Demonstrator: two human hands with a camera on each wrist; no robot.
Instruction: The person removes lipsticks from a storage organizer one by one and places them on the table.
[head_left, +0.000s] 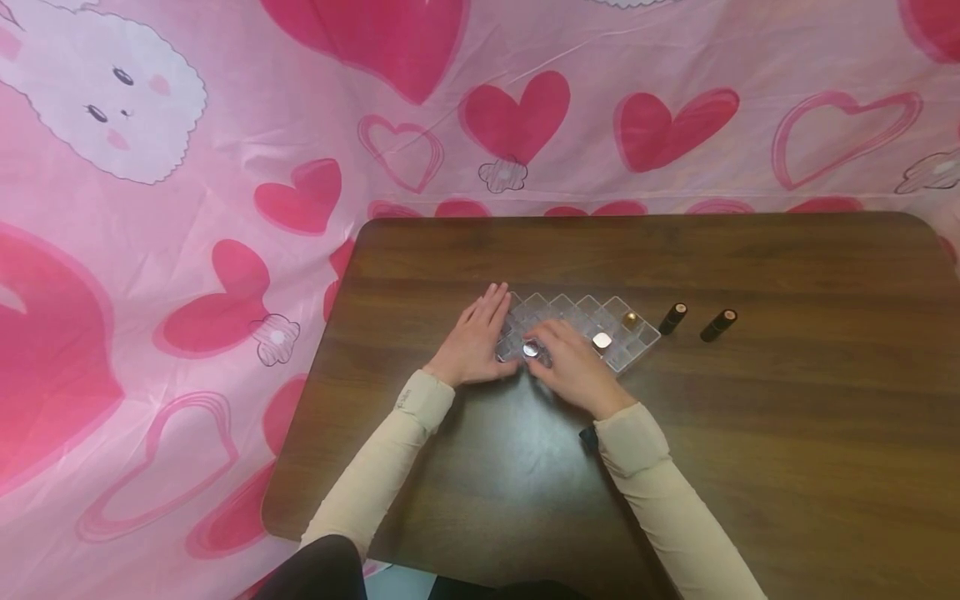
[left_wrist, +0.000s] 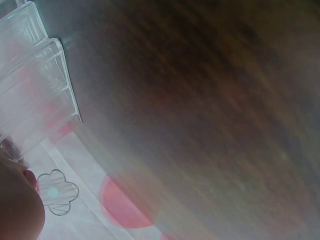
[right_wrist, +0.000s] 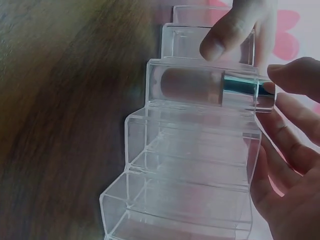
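A clear stepped organizer (head_left: 581,307) with several compartments stands on the table, its clear walls (right_wrist: 190,160) close up in the right wrist view. My left hand (head_left: 472,342) rests against its left end with straight fingers; its thumb (right_wrist: 222,42) touches the front. With thumb and fingers, my right hand (head_left: 573,362) pinches the shiny silver top of a cosmetic tube (right_wrist: 192,86), whose lower part sits inside a front compartment. In the left wrist view only part of the left hand (left_wrist: 17,202) shows, beside the organizer (left_wrist: 35,85).
A gold-capped item (head_left: 630,319) and a pale square-topped item (head_left: 602,341) sit in right-hand compartments. Two black lipstick tubes (head_left: 673,319) stand on the table right of the organizer. The brown wooden table (head_left: 825,400) meets a pink heart-patterned cloth (head_left: 585,50) behind and at left.
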